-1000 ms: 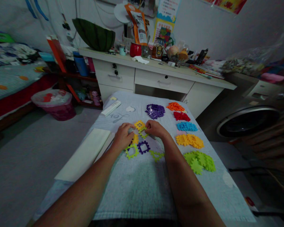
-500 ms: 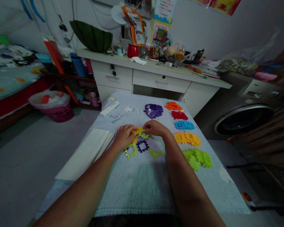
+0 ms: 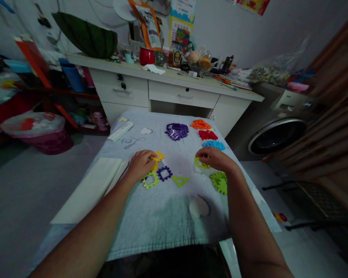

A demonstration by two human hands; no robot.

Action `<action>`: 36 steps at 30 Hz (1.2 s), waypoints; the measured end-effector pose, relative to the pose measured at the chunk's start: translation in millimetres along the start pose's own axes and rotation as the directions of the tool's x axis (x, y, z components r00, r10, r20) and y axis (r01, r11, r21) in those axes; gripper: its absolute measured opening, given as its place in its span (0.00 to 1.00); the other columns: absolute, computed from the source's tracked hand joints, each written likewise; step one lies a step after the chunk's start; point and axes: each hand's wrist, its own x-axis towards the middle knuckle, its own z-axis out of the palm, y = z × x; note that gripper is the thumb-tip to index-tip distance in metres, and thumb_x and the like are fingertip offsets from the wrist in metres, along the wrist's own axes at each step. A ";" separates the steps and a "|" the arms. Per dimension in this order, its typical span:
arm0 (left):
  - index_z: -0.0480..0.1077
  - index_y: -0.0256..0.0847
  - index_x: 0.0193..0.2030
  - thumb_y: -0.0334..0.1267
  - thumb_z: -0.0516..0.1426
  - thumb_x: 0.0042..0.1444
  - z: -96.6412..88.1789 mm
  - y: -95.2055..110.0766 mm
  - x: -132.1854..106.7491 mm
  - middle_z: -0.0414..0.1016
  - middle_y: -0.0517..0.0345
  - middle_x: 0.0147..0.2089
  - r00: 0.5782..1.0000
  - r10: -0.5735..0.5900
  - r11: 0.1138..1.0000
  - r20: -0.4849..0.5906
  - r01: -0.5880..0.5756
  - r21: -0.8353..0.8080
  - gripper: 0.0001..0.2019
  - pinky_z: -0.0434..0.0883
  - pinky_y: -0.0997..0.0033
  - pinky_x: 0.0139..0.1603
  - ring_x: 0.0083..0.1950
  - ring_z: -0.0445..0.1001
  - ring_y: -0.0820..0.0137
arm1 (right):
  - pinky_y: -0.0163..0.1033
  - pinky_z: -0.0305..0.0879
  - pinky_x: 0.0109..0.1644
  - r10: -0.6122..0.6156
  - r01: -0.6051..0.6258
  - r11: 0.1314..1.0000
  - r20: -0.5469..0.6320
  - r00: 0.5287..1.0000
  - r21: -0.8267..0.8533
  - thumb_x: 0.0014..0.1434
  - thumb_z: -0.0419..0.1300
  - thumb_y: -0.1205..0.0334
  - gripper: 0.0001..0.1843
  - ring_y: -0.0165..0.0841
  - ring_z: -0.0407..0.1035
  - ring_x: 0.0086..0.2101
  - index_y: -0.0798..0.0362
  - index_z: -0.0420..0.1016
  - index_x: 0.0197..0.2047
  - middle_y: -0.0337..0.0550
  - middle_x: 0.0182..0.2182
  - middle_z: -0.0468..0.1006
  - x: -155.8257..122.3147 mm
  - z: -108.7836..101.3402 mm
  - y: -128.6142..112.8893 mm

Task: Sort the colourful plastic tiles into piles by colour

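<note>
My left hand (image 3: pixel 140 164) is closed on a yellow puzzle piece (image 3: pixel 158 156) at the middle of the towel-covered table (image 3: pixel 162 216). My right hand (image 3: pixel 214 159) has its fingers pinched on a lime green frame piece (image 3: pixel 199 163), above the green pile (image 3: pixel 219 181). Below my left hand lie a green square frame (image 3: pixel 150 180), a purple square frame (image 3: pixel 164 173) and a green triangle frame (image 3: pixel 179 180). Piles of purple (image 3: pixel 176 131), orange (image 3: pixel 200 124), red (image 3: pixel 207 135) and blue (image 3: pixel 214 145) pieces sit further back.
A white desk (image 3: pixel 162 87) crowded with a red cup, bottles and a watermelon half stands behind the table. A washing machine (image 3: pixel 275 127) is at the right. A bin with a plastic bag (image 3: pixel 34 129) stands on the floor at left. A white board (image 3: pixel 89 189) lies on the table's left edge.
My right hand has moved right, away from my left hand, carrying the green frame piece toward the green pile. The camera has swung to the right. My left hand stays on the yellow piece.
</note>
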 end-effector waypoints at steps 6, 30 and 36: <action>0.74 0.44 0.42 0.41 0.52 0.54 2.3 -2.2 0.0 0.78 0.54 0.49 1.000 0.002 1.000 -0.010 -0.002 0.000 0.13 0.66 0.56 0.58 0.53 0.73 0.59 | 0.36 0.65 0.42 0.190 -0.194 0.978 -0.055 0.980 -0.080 0.53 0.56 0.71 0.14 0.35 0.73 0.36 0.52 0.81 0.39 0.46 0.38 0.81 -62.6 -19.1 52.3; 0.75 0.43 0.43 0.42 0.53 0.55 3.1 -3.8 -0.8 0.78 0.54 0.48 1.000 0.007 1.000 -0.011 -0.007 0.002 0.13 0.66 0.57 0.58 0.52 0.73 0.59 | 0.39 0.60 0.48 -0.060 0.097 0.980 0.207 0.977 -0.175 0.52 0.68 0.58 0.22 0.38 0.66 0.44 0.54 0.72 0.49 0.48 0.44 0.73 -21.7 66.6 -43.9; 0.75 0.43 0.43 0.41 0.53 0.54 1.6 -1.5 -1.5 0.78 0.55 0.48 1.000 -0.001 1.000 -0.007 0.001 -0.002 0.13 0.66 0.57 0.58 0.52 0.72 0.59 | 0.40 0.59 0.47 -0.034 0.066 0.983 0.185 0.982 -0.171 0.52 0.67 0.57 0.22 0.38 0.65 0.44 0.56 0.71 0.49 0.50 0.44 0.72 -18.3 84.4 -41.6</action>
